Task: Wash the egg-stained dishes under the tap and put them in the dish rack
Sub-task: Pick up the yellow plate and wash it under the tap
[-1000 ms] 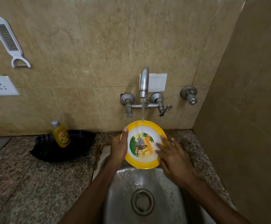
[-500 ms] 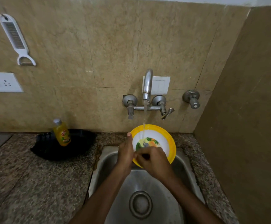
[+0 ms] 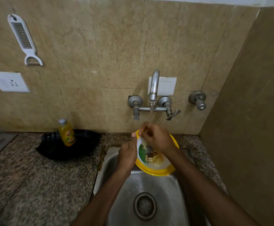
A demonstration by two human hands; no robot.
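A yellow-rimmed plate [image 3: 155, 167] with a printed picture is held tilted over the steel sink [image 3: 149, 185], under the running tap [image 3: 154, 85]. My left hand [image 3: 127, 155] grips the plate's left edge, thumb on the rim. My right hand [image 3: 155, 137] lies on the plate's upper face, fingers curled and pressed against it, covering the top of the picture. Water falls from the spout onto my right hand. No dish rack is in view.
A yellow dish-soap bottle [image 3: 66, 132] stands in a black tray [image 3: 84, 147] on the granite counter [image 3: 35, 176] left of the sink. A white grater [image 3: 22, 36] and a socket [image 3: 9, 81] are on the tiled wall. A side wall [image 3: 255, 128] closes the right.
My right hand slid from the plate's right edge across its face to the upper left. The plate dropped lower over the sink. The left hand kept its grip.
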